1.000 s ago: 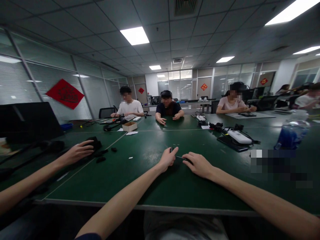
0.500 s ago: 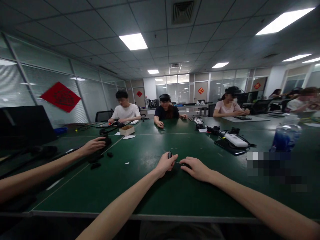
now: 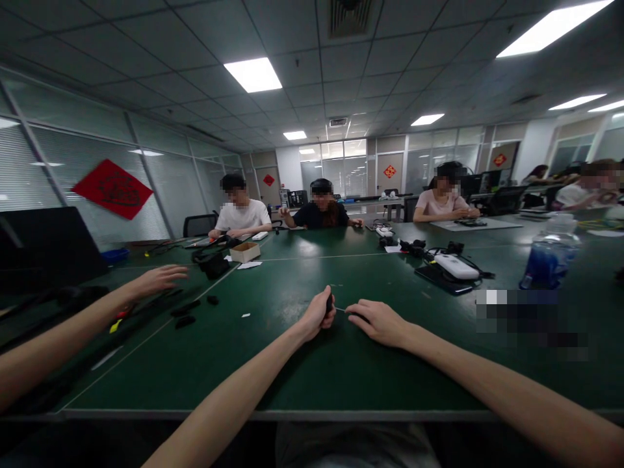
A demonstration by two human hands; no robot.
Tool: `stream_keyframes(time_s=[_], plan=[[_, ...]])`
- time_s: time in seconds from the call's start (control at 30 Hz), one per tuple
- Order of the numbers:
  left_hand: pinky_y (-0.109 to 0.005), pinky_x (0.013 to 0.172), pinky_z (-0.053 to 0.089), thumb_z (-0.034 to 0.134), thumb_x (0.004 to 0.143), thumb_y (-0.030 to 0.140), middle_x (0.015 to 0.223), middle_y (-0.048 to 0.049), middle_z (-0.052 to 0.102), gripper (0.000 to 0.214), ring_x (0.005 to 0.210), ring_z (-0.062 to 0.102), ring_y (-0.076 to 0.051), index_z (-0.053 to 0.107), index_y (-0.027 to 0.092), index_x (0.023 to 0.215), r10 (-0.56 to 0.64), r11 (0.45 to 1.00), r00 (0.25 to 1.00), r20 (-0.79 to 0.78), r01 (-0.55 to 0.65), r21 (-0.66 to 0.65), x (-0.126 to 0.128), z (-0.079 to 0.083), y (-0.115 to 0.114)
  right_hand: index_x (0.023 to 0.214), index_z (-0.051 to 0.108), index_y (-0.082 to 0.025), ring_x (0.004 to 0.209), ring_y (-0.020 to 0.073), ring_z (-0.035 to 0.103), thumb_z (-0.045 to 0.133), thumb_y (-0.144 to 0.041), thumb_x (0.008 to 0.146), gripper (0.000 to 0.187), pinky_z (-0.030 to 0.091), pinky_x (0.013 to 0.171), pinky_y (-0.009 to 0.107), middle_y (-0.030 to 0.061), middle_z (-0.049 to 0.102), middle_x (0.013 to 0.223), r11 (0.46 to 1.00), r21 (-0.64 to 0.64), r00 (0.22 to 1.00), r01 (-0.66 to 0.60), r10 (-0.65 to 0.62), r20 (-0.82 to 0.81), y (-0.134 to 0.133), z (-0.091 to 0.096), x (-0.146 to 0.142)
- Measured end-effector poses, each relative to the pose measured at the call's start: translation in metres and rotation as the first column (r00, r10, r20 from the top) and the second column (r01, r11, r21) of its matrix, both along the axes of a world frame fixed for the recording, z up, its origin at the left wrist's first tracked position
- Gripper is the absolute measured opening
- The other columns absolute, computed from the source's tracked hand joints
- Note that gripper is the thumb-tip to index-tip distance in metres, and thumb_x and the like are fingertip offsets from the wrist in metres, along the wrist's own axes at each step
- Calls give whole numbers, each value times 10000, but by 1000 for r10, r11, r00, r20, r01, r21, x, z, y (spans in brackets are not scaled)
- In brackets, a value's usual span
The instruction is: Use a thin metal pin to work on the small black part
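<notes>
My left hand [image 3: 318, 316] is closed in a fist around a small dark tool [image 3: 330, 303] that sticks up from the green table [image 3: 292, 364]. A thin wire [image 3: 341, 310] runs from that fist to my right hand [image 3: 381, 321], which rests on the table with its fingers curled over a small dark part I cannot make out. Both forearms reach forward from the near table edge.
A neighbour's hand [image 3: 156, 279] is stretched out at the left near small black parts [image 3: 184, 314]. A black pouch [image 3: 214, 265], a cardboard box [image 3: 245, 251], a white device with cables [image 3: 455, 266] and a water bottle [image 3: 550, 253] lie further off. Several people sit across the table.
My left hand has turned and closed more tightly round the dark tool. The neighbour's hand has let go of the black pouch and drawn back to the left.
</notes>
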State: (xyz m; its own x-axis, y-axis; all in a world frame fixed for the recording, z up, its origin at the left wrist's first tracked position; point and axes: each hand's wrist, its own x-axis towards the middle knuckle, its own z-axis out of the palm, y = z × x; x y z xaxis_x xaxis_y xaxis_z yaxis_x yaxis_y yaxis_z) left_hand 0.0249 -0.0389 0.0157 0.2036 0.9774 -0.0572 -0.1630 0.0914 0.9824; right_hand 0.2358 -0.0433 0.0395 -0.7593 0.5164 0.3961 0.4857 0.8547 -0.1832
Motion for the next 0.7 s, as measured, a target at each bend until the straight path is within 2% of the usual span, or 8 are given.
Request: stream_keyframes(time_s=[0.33, 0.7], plan=[[-161, 338, 130, 316, 785, 707, 441, 59, 362, 513, 301, 246, -74, 393, 201, 815, 0, 1000, 999, -45, 1, 18, 0, -1, 0, 1212, 532, -245, 875, 169, 580, 324, -396, 958, 362, 424, 786, 279, 62, 603, 977, 1000, 22, 1000, -5, 4, 19, 0, 2, 1], [-155, 343, 82, 361, 786, 698, 420, 89, 251, 493, 307, 172, -58, 400, 207, 797, 12, 1000, 998, -57, -10, 27, -2, -2, -1, 1231, 515, -245, 881, 180, 576, 371, -381, 941, 351, 418, 770, 286, 64, 615, 997, 999, 52, 999, 14, -17, 48, 0, 4, 0]])
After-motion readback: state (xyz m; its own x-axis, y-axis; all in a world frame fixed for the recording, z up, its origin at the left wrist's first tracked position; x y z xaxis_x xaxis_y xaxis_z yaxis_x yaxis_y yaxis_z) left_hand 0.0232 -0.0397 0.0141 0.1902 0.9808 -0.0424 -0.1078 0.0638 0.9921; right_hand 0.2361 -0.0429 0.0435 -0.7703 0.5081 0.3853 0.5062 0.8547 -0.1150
